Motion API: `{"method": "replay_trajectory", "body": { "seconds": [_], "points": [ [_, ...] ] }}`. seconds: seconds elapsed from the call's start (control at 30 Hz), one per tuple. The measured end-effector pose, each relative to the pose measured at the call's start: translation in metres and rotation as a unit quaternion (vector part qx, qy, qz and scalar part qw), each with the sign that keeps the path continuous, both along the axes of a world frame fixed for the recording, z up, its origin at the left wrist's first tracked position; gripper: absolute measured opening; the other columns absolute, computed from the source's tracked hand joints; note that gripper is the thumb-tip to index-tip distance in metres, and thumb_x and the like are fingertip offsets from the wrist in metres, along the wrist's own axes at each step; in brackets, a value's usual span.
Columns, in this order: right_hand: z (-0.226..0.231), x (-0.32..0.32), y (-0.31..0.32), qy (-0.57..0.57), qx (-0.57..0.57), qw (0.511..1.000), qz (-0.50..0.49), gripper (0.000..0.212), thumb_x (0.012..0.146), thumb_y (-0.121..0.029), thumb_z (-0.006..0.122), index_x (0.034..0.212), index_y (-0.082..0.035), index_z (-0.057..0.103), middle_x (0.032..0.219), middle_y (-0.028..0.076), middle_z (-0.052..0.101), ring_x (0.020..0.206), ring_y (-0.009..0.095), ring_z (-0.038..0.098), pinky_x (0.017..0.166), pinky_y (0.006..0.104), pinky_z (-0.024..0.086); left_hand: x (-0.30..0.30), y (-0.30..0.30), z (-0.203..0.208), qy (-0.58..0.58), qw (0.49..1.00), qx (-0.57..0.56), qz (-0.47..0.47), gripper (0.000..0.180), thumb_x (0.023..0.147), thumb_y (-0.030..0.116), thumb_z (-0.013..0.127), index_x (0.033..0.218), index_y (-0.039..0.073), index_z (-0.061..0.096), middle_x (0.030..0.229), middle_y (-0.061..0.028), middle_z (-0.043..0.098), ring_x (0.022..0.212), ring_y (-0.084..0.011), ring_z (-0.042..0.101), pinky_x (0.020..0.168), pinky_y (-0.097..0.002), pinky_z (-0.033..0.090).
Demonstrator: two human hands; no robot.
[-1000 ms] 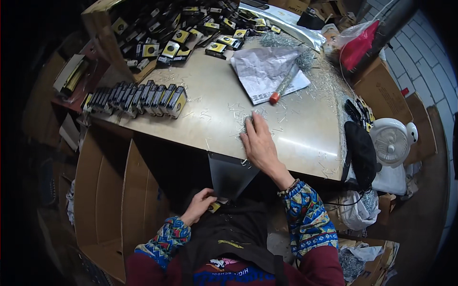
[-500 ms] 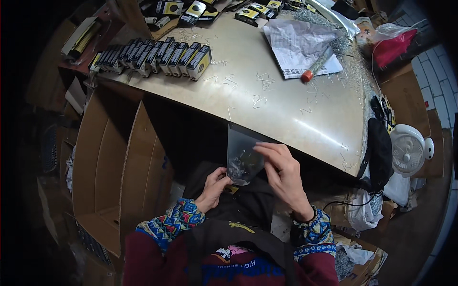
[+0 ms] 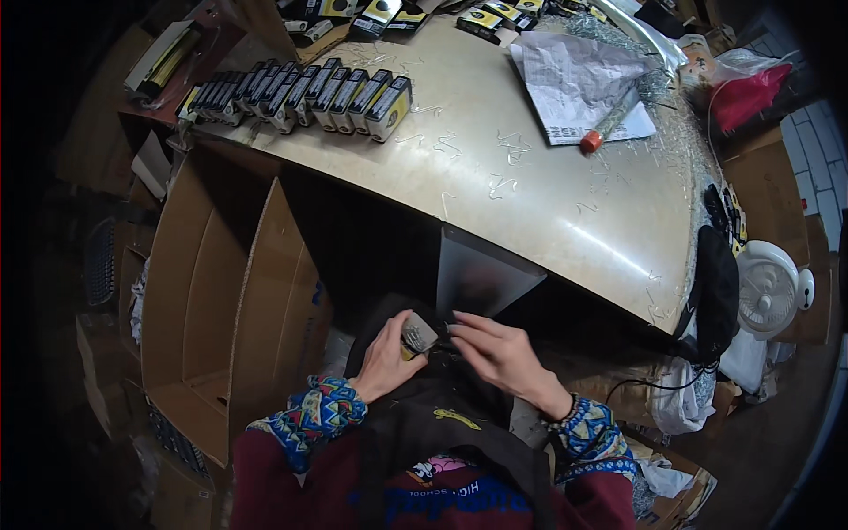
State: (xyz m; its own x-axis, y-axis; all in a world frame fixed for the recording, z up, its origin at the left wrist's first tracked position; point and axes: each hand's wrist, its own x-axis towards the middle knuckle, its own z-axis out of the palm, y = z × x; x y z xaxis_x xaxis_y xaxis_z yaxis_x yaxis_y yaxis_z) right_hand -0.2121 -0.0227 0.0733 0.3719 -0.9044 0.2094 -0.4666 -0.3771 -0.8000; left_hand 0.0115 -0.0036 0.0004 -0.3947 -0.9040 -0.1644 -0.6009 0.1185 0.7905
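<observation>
A small box (image 3: 424,329), yellow and grey with thin metal pieces showing at it, is below the table's front edge, in the grip of the left hand (image 3: 387,362). The right hand (image 3: 503,352) is just beside the box, its fingers drawn narrow; whether they pinch anything, I cannot tell. A metal chute (image 3: 481,269) hangs from the table (image 3: 565,199)'s front edge. On the table, a row of boxes (image 3: 300,95) stands toward the left, and wire pins (image 3: 503,185) lie scattered mid-table. Right of the table is a white fan (image 3: 767,296).
</observation>
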Motion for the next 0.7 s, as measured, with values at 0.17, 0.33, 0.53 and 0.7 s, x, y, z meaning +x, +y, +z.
{"method": "replay_trajectory", "body": {
  "seconds": [0.17, 0.33, 0.53, 0.7],
  "points": [
    [-0.001, 0.009, 0.006, 0.046, -0.119, 0.991, -0.031, 0.028, 0.079, -0.005, 0.074, 0.106, 0.001, 0.068, 0.115, 0.02, 0.065, 0.085, 0.029, 0.071, 0.07, 0.0321, 0.058, -0.018, -0.015, 0.037, 0.117, 0.988, 0.016, 0.101, 0.085, 0.077, 0.017, 0.078, 0.141, 0.004, 0.024, 0.117, -0.0241, 0.055, 0.104, -0.036, 0.061, 0.088, -0.0406, 0.05],
    [-0.005, 0.025, -0.004, 0.039, -0.114, 0.99, -0.073, 0.033, 0.081, -0.006, 0.073, 0.113, 0.002, 0.065, 0.116, 0.022, 0.064, 0.093, 0.033, 0.069, 0.08, 0.0342, 0.057, -0.036, -0.028, 0.036, 0.128, 0.981, -0.121, 0.083, 0.08, 0.073, 0.017, 0.081, 0.131, 0.006, 0.028, 0.111, -0.0226, 0.058, 0.093, -0.0391, 0.064, 0.075, -0.0438, 0.054],
    [0.0, 0.029, -0.006, -0.157, 0.014, 0.976, -0.149, 0.024, 0.084, 0.0, 0.069, 0.108, 0.003, 0.069, 0.107, 0.019, 0.069, 0.094, 0.025, 0.07, 0.079, 0.0289, 0.056, -0.044, -0.043, 0.048, 0.073, 0.975, -0.19, 0.09, 0.071, 0.071, 0.017, 0.08, 0.124, 0.005, 0.034, 0.105, -0.0203, 0.06, 0.089, -0.0394, 0.064, 0.072, -0.043, 0.054],
    [0.013, 0.033, -0.009, -0.189, 0.114, 0.952, -0.21, 0.022, 0.086, -0.001, 0.068, 0.107, 0.004, 0.07, 0.104, 0.014, 0.071, 0.091, 0.014, 0.068, 0.078, 0.0245, 0.055, -0.054, -0.052, 0.064, 0.048, 0.983, -0.141, 0.111, 0.059, 0.073, 0.015, 0.076, 0.119, 0.003, 0.041, 0.104, -0.0202, 0.059, 0.09, -0.0404, 0.063, 0.071, -0.0448, 0.052]
  ]
}}
